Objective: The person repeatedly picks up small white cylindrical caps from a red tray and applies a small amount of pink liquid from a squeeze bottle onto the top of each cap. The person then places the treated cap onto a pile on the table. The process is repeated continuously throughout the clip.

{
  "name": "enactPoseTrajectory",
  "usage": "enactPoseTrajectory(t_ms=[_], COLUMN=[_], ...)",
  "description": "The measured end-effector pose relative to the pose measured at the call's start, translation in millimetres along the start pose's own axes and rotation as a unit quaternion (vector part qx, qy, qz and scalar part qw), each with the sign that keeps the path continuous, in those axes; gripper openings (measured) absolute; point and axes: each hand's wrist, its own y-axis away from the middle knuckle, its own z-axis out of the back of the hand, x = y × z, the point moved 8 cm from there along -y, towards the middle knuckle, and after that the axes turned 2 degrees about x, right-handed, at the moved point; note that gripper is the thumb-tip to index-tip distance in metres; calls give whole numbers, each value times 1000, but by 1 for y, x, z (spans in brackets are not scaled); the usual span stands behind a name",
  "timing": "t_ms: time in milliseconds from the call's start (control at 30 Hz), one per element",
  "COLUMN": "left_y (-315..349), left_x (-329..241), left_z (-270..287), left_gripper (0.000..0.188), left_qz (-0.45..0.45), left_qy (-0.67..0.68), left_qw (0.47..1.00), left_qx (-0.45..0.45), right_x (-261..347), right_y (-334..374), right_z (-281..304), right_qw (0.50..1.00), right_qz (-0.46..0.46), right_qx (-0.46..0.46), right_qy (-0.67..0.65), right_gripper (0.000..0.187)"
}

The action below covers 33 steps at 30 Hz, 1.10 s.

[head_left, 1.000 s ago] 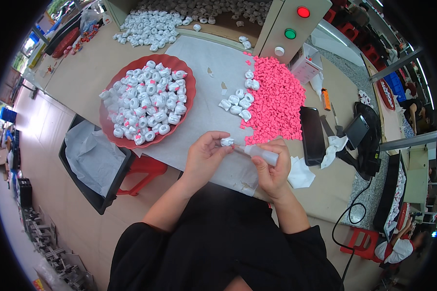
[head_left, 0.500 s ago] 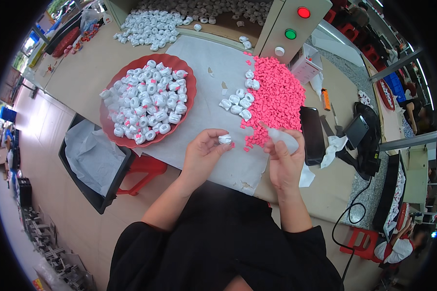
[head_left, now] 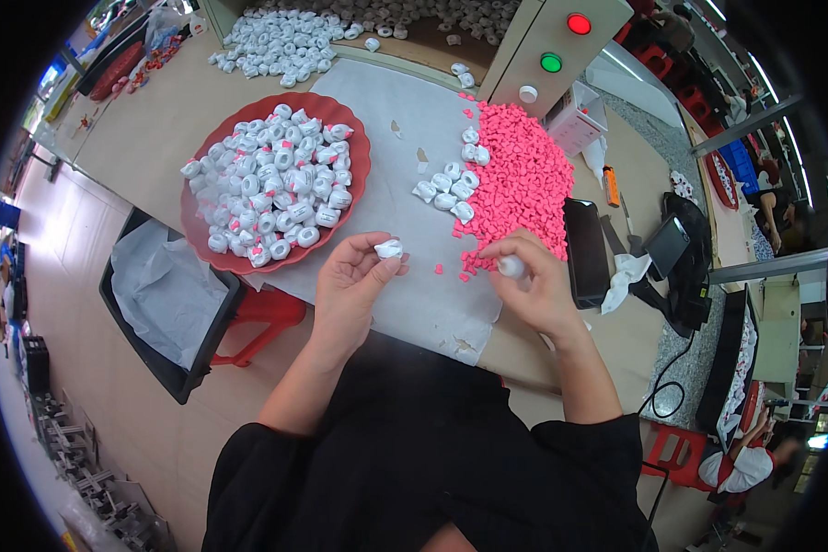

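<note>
My left hand (head_left: pixel 345 285) pinches a small white moulded piece (head_left: pixel 389 249) between thumb and fingertips, above the white paper sheet (head_left: pixel 423 313). My right hand (head_left: pixel 545 290) is closed round a small white squeeze bottle (head_left: pixel 512 268), seen nearly end-on. Its fingertips are at the near edge of a heap of tiny pink pieces (head_left: pixel 524 175); whether they touch one is hidden. A single pink piece (head_left: pixel 439 270) lies on the paper between my hands. Several loose white pieces (head_left: pixel 446 189) sit left of the heap.
At left, a red scalloped tray (head_left: pixel 362 156) is piled with white pieces bearing pink parts. Behind stands a cabinet with red and green lights (head_left: pixel 551 63). On the right lie a phone (head_left: pixel 587 253), an orange lighter (head_left: pixel 611 186) and a crumpled tissue (head_left: pixel 626 276). A paper-lined black crate (head_left: pixel 170 294) stands lower left.
My left hand has moved left with the white piece, away from the loose pink piece. My right hand has turned over, tipping the bottle, and its fingertips have come to the pink heap's edge.
</note>
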Motion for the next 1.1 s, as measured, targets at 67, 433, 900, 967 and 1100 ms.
enactPoseTrajectory(t_ms=[67,433,900,967,1100], left_y=[1,4,-8,-7,-5], left_x=[-2,-5,25,28,29], left_z=[1,6,-41,-44,-49], left_gripper=[25,25,25,24,24], left_qz=[-2,11,64,64,58], left_qy=[9,7,-39,-57,-80], left_qw=[1000,1000,992,989,986], left_qx=[-1,4,102,118,131], right_x=[7,15,-21,-23,-24], right_y=[-10,-35,13,14,16], right_z=[-16,-51,-27,-29,-35], right_qw=[978,929,957,955,944], right_qz=[107,168,-122,-109,-110], right_qx=[89,198,-47,-46,-34], right_qy=[157,263,-260,-273,-310], right_gripper=[20,22,15,15,17])
